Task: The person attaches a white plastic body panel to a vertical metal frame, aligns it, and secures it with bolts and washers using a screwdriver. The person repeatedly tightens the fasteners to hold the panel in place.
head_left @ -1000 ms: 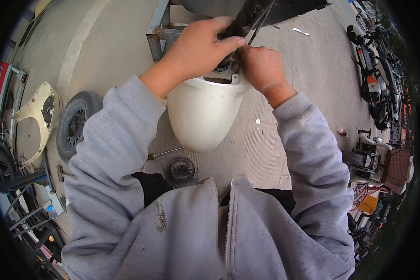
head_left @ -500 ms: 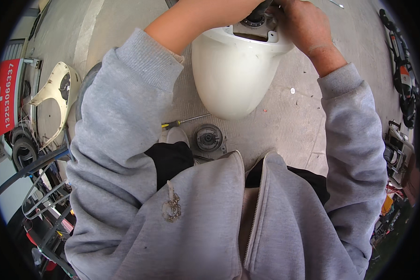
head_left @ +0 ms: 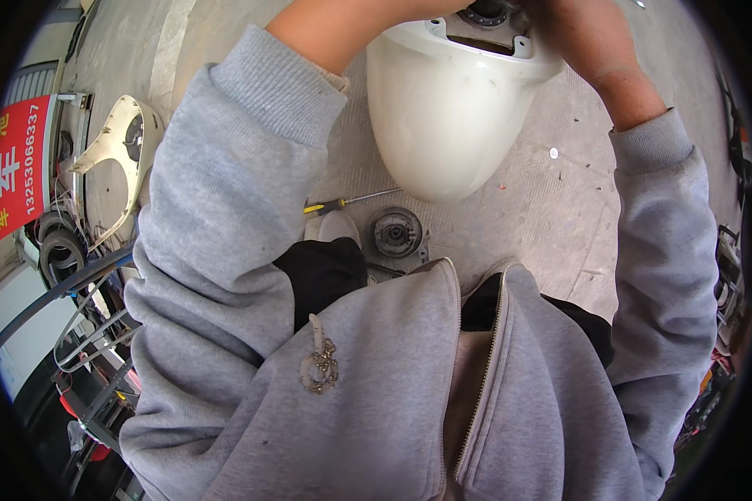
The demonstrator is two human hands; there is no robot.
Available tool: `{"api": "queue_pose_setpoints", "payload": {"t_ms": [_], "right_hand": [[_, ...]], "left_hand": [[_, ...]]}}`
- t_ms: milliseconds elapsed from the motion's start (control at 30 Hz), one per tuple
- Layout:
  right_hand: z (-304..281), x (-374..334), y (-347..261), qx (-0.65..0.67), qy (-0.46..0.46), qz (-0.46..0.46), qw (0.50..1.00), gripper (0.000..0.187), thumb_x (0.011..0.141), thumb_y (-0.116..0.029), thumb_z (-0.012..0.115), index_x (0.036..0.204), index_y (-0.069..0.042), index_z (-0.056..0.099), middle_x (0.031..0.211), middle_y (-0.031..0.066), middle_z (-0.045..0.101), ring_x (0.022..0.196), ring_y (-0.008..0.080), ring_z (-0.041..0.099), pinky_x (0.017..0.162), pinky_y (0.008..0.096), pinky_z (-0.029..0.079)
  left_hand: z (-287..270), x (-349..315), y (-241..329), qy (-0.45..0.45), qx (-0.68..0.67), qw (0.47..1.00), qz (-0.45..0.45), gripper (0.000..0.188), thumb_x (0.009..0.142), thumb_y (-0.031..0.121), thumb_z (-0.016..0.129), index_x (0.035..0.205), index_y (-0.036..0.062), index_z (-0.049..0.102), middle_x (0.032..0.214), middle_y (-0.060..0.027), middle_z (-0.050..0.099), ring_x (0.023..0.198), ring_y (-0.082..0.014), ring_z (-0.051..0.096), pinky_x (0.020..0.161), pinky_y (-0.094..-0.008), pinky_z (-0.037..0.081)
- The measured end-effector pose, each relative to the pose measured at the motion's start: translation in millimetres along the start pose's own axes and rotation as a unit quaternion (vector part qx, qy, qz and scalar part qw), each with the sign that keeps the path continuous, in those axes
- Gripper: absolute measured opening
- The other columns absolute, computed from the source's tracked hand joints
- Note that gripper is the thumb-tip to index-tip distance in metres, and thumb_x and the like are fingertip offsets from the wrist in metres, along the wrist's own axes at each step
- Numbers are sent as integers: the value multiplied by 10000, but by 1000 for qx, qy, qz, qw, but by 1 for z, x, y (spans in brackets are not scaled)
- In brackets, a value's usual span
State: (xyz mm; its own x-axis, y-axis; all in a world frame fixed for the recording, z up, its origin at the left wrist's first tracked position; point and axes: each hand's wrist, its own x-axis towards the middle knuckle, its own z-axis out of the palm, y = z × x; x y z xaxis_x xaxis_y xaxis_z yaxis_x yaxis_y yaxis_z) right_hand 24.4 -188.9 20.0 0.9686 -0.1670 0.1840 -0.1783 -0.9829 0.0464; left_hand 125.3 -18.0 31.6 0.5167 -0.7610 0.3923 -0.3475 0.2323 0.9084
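Note:
A cream-white scooter front mudguard (head_left: 451, 117) stands in front of me. At its top is a dark round collar (head_left: 485, 12) with a ring of small marks, set in a metal plate with bolt holes. My left hand (head_left: 414, 7) reaches to the left of this collar, its fingers cut off by the upper edge. My right hand (head_left: 581, 33) is bent in at the collar's right side with its fingers curled; what they hold is hidden at the picture's edge.
A round metal hub part (head_left: 395, 233) lies on the floor near my shoe (head_left: 340, 225). Beside it is a yellow-and-black screwdriver (head_left: 334, 204). At the left are a cream body panel (head_left: 125, 159), a red sign (head_left: 15, 167), tires (head_left: 63, 255) and a metal frame (head_left: 100, 326).
The whole view has shifted, so the mudguard, hub and screwdriver sit farther right in the picture. Both hands stay at the collar and are now more cut off by the upper edge.

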Motion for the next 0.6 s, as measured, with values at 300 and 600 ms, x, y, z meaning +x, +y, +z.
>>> {"api": "queue_pose_setpoints", "payload": {"t_ms": [300, 600], "right_hand": [[0, -6, 2, 30, 38, -55, 997, 141, 891, -262, 662, 973, -151, 688, 776, 164, 705, 740, 392, 692, 670, 520, 532], [-8, 4, 4, 20, -3, -93, 996, 106, 894, -236, 652, 934, -150, 697, 806, 145, 712, 781, 383, 697, 696, 501, 544]], "left_hand": [[3, -2, 8, -5, -48, 997, -53, 330, 1002, 175, 647, 1201, -88, 645, 1025, -89, 728, 893, -126, 665, 813, -280, 548], [0, -4, 10, -4, 47, 998, -52, 362, 1019, 203, 650, 1238, -85, 635, 1101, -90, 717, 980, -134, 653, 901, -288, 529]]}}
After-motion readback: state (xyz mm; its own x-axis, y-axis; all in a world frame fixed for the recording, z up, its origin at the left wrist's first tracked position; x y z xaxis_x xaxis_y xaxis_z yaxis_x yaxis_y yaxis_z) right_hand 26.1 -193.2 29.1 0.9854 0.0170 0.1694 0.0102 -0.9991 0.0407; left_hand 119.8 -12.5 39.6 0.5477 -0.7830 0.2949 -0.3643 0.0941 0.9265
